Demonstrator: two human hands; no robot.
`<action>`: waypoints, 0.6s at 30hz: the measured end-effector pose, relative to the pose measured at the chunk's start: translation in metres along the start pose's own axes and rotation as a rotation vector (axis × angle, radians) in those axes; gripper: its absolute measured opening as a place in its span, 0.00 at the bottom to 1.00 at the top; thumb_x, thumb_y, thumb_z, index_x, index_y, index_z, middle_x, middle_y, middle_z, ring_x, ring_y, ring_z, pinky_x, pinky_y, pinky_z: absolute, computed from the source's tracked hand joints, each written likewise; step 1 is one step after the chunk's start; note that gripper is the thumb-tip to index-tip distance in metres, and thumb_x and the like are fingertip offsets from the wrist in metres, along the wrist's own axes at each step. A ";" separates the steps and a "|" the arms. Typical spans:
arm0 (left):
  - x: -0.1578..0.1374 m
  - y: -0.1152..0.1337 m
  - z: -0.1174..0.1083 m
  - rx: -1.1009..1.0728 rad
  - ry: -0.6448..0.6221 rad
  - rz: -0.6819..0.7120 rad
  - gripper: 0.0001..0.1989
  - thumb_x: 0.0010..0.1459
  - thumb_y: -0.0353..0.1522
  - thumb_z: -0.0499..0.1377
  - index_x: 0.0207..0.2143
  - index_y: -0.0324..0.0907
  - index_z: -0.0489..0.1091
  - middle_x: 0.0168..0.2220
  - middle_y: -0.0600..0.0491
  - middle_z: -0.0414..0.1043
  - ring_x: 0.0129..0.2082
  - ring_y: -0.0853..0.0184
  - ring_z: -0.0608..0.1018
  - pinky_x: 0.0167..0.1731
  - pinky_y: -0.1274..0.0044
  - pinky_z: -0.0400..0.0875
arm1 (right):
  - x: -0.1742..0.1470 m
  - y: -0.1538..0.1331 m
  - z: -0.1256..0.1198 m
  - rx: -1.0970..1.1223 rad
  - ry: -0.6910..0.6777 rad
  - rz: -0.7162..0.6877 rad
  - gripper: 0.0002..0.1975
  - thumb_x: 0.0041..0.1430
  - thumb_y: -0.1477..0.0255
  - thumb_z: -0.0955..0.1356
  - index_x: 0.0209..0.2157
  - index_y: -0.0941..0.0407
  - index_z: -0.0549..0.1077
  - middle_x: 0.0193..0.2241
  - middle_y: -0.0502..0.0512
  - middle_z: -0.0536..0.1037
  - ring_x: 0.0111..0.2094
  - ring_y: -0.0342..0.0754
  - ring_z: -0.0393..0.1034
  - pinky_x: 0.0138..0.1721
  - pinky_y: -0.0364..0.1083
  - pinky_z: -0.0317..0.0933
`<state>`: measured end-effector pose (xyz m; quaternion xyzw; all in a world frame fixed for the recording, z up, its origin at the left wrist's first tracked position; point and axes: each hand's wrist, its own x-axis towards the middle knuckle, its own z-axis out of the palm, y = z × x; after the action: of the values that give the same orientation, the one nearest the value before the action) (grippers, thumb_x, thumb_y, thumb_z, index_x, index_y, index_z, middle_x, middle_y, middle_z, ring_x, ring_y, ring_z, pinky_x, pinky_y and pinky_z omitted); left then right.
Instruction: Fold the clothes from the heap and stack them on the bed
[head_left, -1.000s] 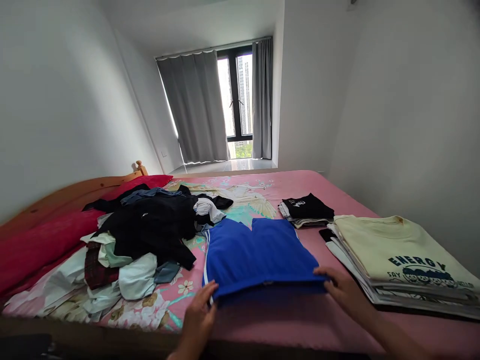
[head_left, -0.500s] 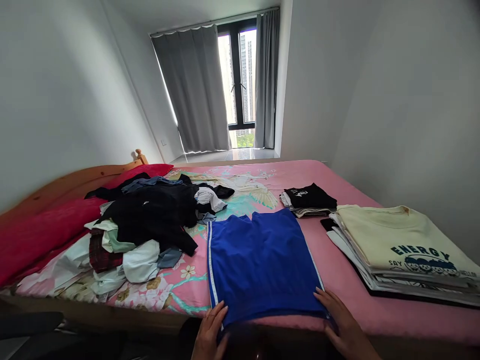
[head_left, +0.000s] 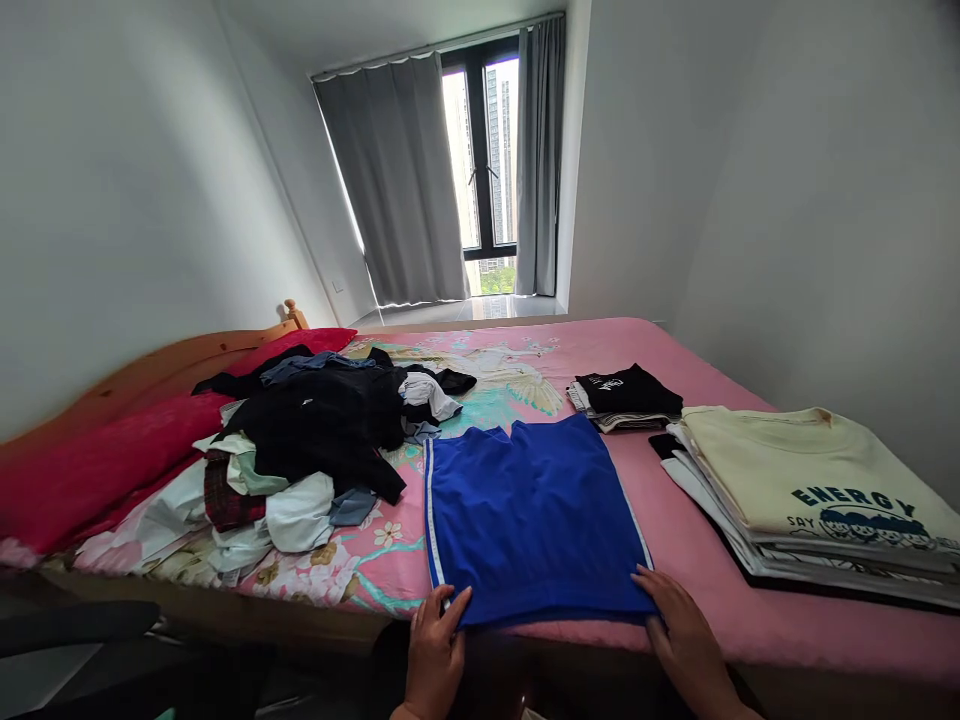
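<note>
A pair of blue shorts (head_left: pixel 529 520) with white side stripes lies spread on the bed, legs pointing away and waistband at the near edge. My left hand (head_left: pixel 436 635) pinches the near left corner of the waistband between thumb and fingers. At the near right corner, my right hand (head_left: pixel 679 625) has its fingers on top and thumb underneath, gripping the fabric. The cloth is mostly smooth, with slight creases in the middle.
A loose heap of clothes (head_left: pixel 315 425) lies left beside a red pillow (head_left: pixel 135 455). To the right are a small folded stack topped by a black garment (head_left: pixel 630 387) and a larger stack topped by a cream T-shirt (head_left: pixel 772 470). The pink bedsheet (head_left: pixel 570 345) has a floral print.
The waistband edge now lies straighter and flatter along the bed's near edge, with both hands still at its corners. The whole view has shifted slightly.
</note>
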<state>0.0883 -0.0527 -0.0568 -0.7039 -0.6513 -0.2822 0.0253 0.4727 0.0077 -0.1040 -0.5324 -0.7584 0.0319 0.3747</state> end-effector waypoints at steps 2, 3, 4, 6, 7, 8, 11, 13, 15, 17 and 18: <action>-0.005 -0.010 -0.002 0.028 0.007 0.025 0.28 0.47 0.21 0.52 0.49 0.53 0.70 0.49 0.50 0.69 0.50 0.60 0.72 0.47 0.65 0.71 | -0.001 0.003 -0.001 -0.012 -0.026 -0.017 0.23 0.52 0.77 0.59 0.50 0.53 0.66 0.52 0.56 0.68 0.54 0.54 0.61 0.54 0.59 0.58; -0.008 -0.015 -0.004 0.047 0.008 0.030 0.28 0.47 0.21 0.52 0.48 0.54 0.70 0.50 0.50 0.68 0.50 0.60 0.72 0.47 0.65 0.71 | -0.002 0.005 -0.001 -0.018 -0.045 -0.032 0.23 0.51 0.78 0.59 0.50 0.52 0.67 0.52 0.55 0.68 0.54 0.54 0.60 0.54 0.59 0.58; -0.012 -0.021 -0.007 0.068 0.005 0.033 0.28 0.47 0.21 0.53 0.48 0.55 0.70 0.50 0.51 0.68 0.50 0.60 0.72 0.47 0.66 0.71 | -0.003 0.008 -0.002 -0.023 -0.065 -0.048 0.23 0.51 0.77 0.60 0.49 0.52 0.67 0.52 0.55 0.68 0.54 0.54 0.60 0.54 0.59 0.58; -0.020 -0.028 -0.012 0.107 -0.008 0.048 0.28 0.47 0.23 0.55 0.49 0.56 0.69 0.50 0.51 0.68 0.50 0.59 0.72 0.47 0.65 0.71 | -0.005 0.010 -0.004 -0.030 -0.090 -0.075 0.23 0.51 0.77 0.60 0.50 0.51 0.67 0.53 0.54 0.67 0.55 0.54 0.60 0.55 0.59 0.57; -0.023 -0.030 -0.014 0.122 -0.018 0.063 0.27 0.48 0.25 0.56 0.50 0.56 0.68 0.51 0.51 0.68 0.50 0.59 0.71 0.47 0.65 0.70 | -0.005 0.011 -0.005 -0.031 -0.096 -0.083 0.24 0.51 0.77 0.60 0.51 0.51 0.66 0.53 0.54 0.67 0.55 0.54 0.59 0.55 0.59 0.57; -0.026 -0.031 -0.016 0.135 -0.029 0.084 0.27 0.49 0.27 0.58 0.52 0.56 0.66 0.53 0.50 0.66 0.52 0.58 0.70 0.48 0.64 0.70 | -0.006 0.010 -0.006 -0.031 -0.100 -0.088 0.25 0.51 0.77 0.60 0.52 0.51 0.65 0.53 0.55 0.67 0.55 0.54 0.59 0.55 0.59 0.56; -0.027 -0.026 -0.019 0.191 -0.054 0.137 0.30 0.49 0.28 0.58 0.55 0.54 0.62 0.59 0.48 0.58 0.57 0.55 0.64 0.50 0.62 0.66 | -0.006 0.005 -0.009 -0.028 -0.123 -0.097 0.29 0.49 0.78 0.61 0.55 0.52 0.61 0.55 0.55 0.65 0.57 0.54 0.56 0.57 0.59 0.54; -0.024 -0.022 -0.018 0.237 -0.055 0.158 0.32 0.48 0.23 0.56 0.56 0.52 0.62 0.61 0.48 0.55 0.59 0.55 0.61 0.53 0.60 0.62 | -0.005 0.002 -0.011 -0.025 -0.139 -0.103 0.30 0.48 0.78 0.61 0.56 0.52 0.60 0.56 0.55 0.65 0.58 0.54 0.55 0.57 0.58 0.54; -0.019 -0.020 -0.017 0.262 -0.044 0.167 0.33 0.45 0.18 0.52 0.53 0.51 0.64 0.61 0.48 0.57 0.60 0.56 0.59 0.54 0.59 0.59 | -0.003 0.001 -0.012 -0.016 -0.142 -0.106 0.30 0.48 0.78 0.61 0.55 0.52 0.61 0.55 0.54 0.66 0.57 0.54 0.57 0.56 0.56 0.56; -0.012 -0.020 -0.017 0.246 -0.064 0.190 0.34 0.43 0.15 0.49 0.51 0.50 0.66 0.60 0.49 0.59 0.61 0.57 0.60 0.55 0.58 0.58 | -0.002 0.003 -0.013 -0.008 -0.134 -0.093 0.29 0.49 0.78 0.61 0.55 0.53 0.61 0.53 0.55 0.68 0.56 0.53 0.59 0.55 0.55 0.58; -0.009 -0.021 -0.017 0.226 -0.089 0.201 0.34 0.42 0.15 0.49 0.50 0.50 0.66 0.60 0.50 0.60 0.60 0.58 0.60 0.55 0.58 0.58 | -0.001 0.004 -0.013 -0.007 -0.128 -0.082 0.29 0.49 0.77 0.61 0.55 0.53 0.62 0.53 0.56 0.69 0.55 0.53 0.60 0.54 0.54 0.60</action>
<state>0.0625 -0.0646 -0.0538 -0.7701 -0.6055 -0.1719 0.1036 0.4842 0.0039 -0.0973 -0.4992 -0.8021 0.0480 0.3244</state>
